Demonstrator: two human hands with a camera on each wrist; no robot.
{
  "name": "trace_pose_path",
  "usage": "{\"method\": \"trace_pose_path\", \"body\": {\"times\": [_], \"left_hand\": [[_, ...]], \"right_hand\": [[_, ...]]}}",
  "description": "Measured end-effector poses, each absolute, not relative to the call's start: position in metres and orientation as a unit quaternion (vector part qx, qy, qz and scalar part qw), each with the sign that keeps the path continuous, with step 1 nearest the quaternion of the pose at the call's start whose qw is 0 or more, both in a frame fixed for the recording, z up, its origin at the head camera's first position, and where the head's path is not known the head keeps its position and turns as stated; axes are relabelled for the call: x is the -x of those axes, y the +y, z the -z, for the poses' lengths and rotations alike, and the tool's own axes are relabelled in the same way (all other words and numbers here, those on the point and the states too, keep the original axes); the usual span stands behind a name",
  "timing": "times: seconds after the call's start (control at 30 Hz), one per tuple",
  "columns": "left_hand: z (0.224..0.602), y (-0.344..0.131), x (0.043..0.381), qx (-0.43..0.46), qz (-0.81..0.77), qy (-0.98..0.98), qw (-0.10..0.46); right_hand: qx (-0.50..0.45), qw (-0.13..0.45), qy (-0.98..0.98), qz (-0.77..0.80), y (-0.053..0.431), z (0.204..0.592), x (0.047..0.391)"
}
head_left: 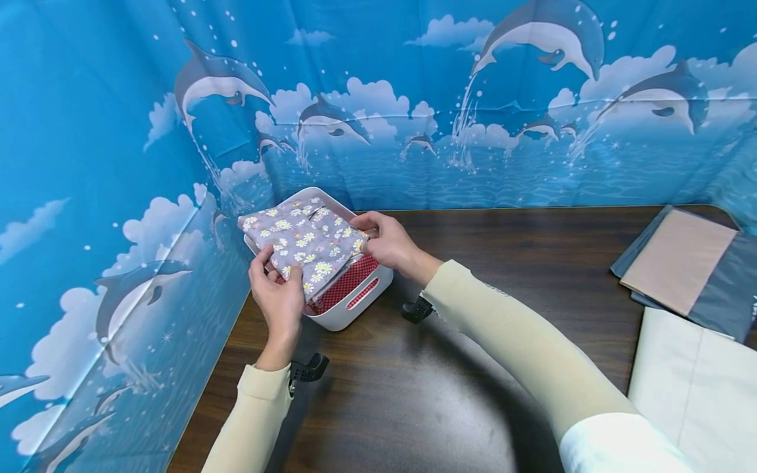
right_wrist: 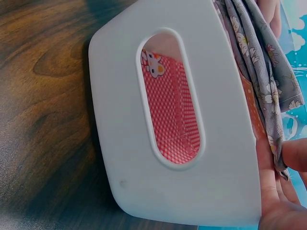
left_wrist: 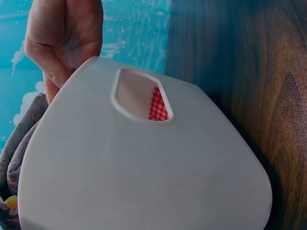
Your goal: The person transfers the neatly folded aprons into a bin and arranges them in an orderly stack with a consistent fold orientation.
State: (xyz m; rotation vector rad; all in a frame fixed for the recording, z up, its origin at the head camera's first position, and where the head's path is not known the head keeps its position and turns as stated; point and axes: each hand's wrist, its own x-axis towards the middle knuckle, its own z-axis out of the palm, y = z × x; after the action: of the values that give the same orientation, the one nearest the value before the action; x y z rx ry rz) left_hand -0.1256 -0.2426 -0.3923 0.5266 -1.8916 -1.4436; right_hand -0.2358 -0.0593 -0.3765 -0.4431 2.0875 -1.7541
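A folded grey cloth with white daisies [head_left: 307, 238] lies across the top of a white plastic bin [head_left: 338, 319]. My left hand [head_left: 279, 301] holds its near left edge, thumb toward the front; the left wrist view leaves the fingertips hidden behind the bin. At the cloth's right end, my right hand [head_left: 391, 244] pinches the edge between thumb and fingers, as the right wrist view shows close up. Beneath the daisy cloth, red checked fabric [head_left: 347, 284] fills part of the bin and shows through the handle slot, with a small cartoon print [right_wrist: 154, 64] on it.
The bin stands on a dark wooden table [head_left: 378, 394], in the corner by a blue dolphin-print curtain [head_left: 378, 131]. Far right lie a dark grey and beige folded piece [head_left: 680, 263] and a cream folded sheet [head_left: 698, 381]. Each wrist wears a black camera mount [head_left: 416, 310].
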Motion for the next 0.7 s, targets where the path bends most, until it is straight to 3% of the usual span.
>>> {"method": "trace_pose_path", "body": {"times": [0.7], "left_hand": [[0.388,-0.241,0.127,-0.188,0.551,-0.727,0.364]], "right_hand": [[0.144,0.195,0.755,0.61,-0.058,0.363,0.239]]}}
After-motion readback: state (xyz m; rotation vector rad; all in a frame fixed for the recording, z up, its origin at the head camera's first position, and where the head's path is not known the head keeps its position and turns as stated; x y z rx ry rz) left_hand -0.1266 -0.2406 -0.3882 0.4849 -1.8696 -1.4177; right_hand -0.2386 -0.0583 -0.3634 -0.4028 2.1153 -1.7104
